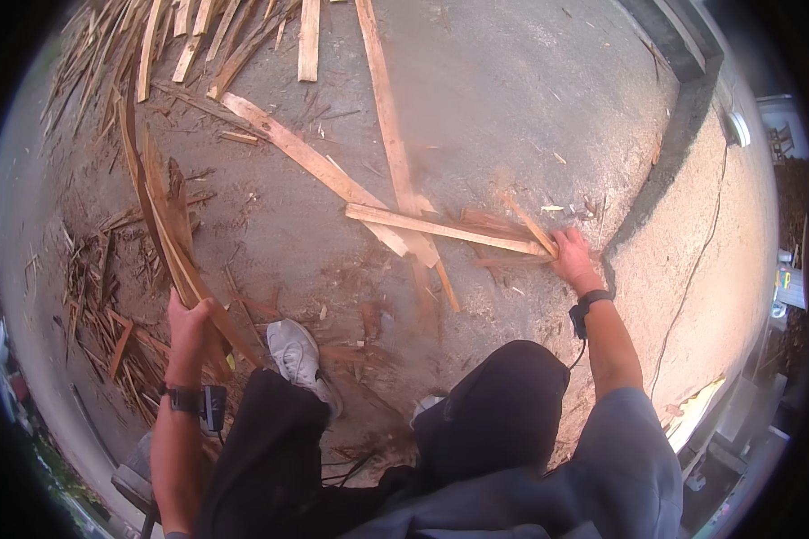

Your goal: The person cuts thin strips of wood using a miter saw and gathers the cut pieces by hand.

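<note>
On the left, my left hand grips several long, thin wooden strips, which rise from my fist toward the far left. Out to the right, my right hand has its fingers around the end of a pale wooden slat. A thinner stick also meets that hand. Beneath the slat's left part, two long flat strips cross on the concrete: one reddish strip running from the upper left, and another strip running from the top. The right fingertips are partly hidden by the hand.
Splintered wood scraps lie along the left. More cut slats and a heap of strips are at the top left. A rendered wall with a thin cable borders the right. My shoe stands among chips.
</note>
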`<state>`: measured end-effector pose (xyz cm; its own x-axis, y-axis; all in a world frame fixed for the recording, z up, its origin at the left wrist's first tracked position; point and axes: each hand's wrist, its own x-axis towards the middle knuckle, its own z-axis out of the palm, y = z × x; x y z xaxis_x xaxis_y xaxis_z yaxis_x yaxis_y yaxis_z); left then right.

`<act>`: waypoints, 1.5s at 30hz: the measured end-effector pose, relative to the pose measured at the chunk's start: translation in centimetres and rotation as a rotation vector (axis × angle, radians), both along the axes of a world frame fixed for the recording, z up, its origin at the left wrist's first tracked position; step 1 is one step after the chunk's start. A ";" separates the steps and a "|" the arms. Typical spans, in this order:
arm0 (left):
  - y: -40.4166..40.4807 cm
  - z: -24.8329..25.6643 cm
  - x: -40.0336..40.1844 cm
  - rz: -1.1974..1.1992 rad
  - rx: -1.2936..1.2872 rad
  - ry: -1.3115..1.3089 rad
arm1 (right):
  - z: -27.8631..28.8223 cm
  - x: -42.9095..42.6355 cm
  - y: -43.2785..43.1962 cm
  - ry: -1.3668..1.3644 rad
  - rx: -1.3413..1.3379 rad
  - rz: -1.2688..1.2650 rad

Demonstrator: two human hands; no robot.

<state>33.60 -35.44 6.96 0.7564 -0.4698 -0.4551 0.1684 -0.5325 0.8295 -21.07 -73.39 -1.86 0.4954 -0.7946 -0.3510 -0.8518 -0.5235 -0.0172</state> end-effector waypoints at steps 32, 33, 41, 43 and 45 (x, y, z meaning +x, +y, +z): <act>-10.3 -2.1 -6.4 0.140 -0.703 0.692 | 7.8 38.8 16.4 -0.859 1.379 -0.425; -10.2 -4.1 -6.9 0.206 -0.683 0.765 | 6.0 38.3 17.2 -0.913 1.398 -0.441; -8.8 -5.6 -7.3 0.220 -0.595 0.762 | 3.6 38.5 19.8 -0.942 1.128 -0.284; -8.9 -5.8 -7.4 0.262 -0.635 0.801 | 5.3 38.6 20.0 -0.865 0.903 -0.063; -8.7 -5.9 -7.5 0.304 -0.675 0.840 | 6.2 38.5 20.7 -0.768 0.767 0.052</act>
